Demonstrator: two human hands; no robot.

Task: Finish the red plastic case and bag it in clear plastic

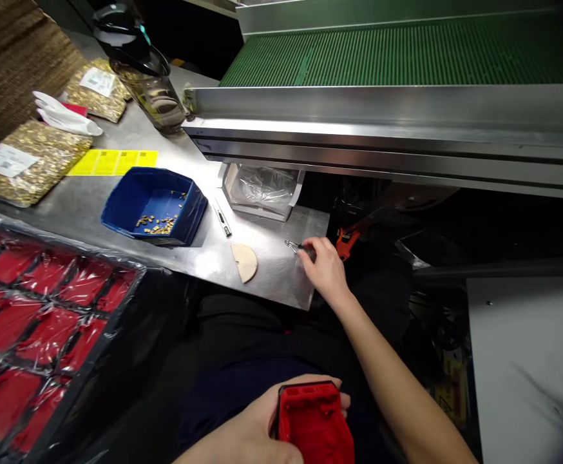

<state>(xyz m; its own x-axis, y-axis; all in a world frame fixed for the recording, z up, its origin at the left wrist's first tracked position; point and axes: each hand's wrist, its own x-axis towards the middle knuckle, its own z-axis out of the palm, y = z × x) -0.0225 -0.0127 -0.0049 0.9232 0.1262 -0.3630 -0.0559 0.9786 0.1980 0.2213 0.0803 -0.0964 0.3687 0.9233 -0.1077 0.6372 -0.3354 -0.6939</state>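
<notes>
In my left hand, close to my body, is a red plastic housing with a black outer edge. Its hollow side faces up, and the fingers wrap around it from below and the left. My right hand reaches over the right end of the metal bench, its thumb and fingers closed on a small tool with thin metal tips. Just beyond its knuckles lies an orange-bodied tool, partly hidden. To the left on the bench rest a half-round tan piece and a slim white-and-black cutter-like tool.
A blue bin holds small brass-coloured parts. Behind it stand a drink bottle and bags of brass parts. A pale bin sits under the green conveyor. At left is a tray of wrapped red pieces.
</notes>
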